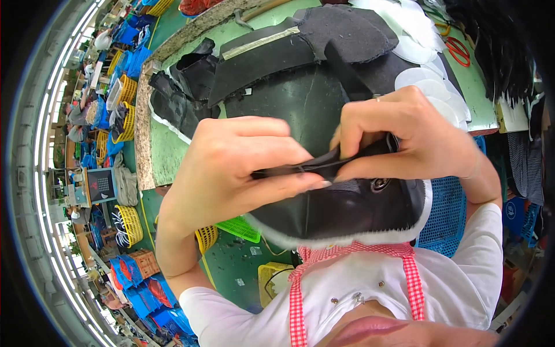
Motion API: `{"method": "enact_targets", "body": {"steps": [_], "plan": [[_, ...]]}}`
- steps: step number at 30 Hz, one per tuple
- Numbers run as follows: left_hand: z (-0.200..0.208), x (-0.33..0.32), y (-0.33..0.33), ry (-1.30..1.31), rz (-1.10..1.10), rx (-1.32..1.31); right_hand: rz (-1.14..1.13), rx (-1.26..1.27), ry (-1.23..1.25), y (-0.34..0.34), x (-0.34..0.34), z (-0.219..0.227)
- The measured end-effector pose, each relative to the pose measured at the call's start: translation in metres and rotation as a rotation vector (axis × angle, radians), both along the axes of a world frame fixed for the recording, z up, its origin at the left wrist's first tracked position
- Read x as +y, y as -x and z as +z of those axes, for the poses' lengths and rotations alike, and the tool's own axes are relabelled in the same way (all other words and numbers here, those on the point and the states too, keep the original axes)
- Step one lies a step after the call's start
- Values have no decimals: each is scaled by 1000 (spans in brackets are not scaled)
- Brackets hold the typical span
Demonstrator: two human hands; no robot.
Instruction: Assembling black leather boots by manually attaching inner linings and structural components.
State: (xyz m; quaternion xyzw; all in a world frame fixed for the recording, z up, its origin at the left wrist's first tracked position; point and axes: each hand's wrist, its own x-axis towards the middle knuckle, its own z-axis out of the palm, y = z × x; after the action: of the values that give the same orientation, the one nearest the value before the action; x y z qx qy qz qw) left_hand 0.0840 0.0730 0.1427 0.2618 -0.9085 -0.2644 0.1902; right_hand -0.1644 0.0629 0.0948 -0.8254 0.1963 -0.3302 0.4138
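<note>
Pinching a black leather-like piece (358,214) from both ends of its upper fold, the two hands work at the near side of the green desk (163,151). In the left hand (234,159) the grip is pressed together, thumb beneath and fingers above, with the fold caught between; motion blurs the fingertips. The right hand (402,136) has its grip closed likewise on the fold, thumb and bent fingers facing the left hand, just beside it.

The leather-like piece sits at the desk's near edge, its lower part hanging on the person's side. Its long axis runs left to right, parallel with the desk's near edge, the pinched fold rising slightly toward the right. The rounded outer side, bordered with fuzzy white trim (347,238), points toward the person. A round metal fitting (380,185) shows on its right half.

On the desk's middle lies a smooth black sheet (289,110); toward the far side are a black strip with cream tape (260,42) and a dark fabric piece (347,34). Crumpled black scraps (173,101) occupy the desk's left, white discs (425,87) and red-handled scissors (458,52) its right.
</note>
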Motion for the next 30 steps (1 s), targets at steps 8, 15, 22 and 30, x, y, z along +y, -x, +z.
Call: {"method": "enact_targets", "body": {"steps": [8, 15, 22, 30], "plan": [[0, 2, -19, -305, 82, 101, 100, 170, 75, 34, -13, 3], [4, -6, -28, -316, 67, -14, 24, 102, 175, 30, -10, -4], [-12, 13, 13, -29, 134, -225, -31, 236, 268, 25, 1, -1], [-32, 13, 0, -451, 90, 52, 36, 226, 109, 42, -5, -4]]}}
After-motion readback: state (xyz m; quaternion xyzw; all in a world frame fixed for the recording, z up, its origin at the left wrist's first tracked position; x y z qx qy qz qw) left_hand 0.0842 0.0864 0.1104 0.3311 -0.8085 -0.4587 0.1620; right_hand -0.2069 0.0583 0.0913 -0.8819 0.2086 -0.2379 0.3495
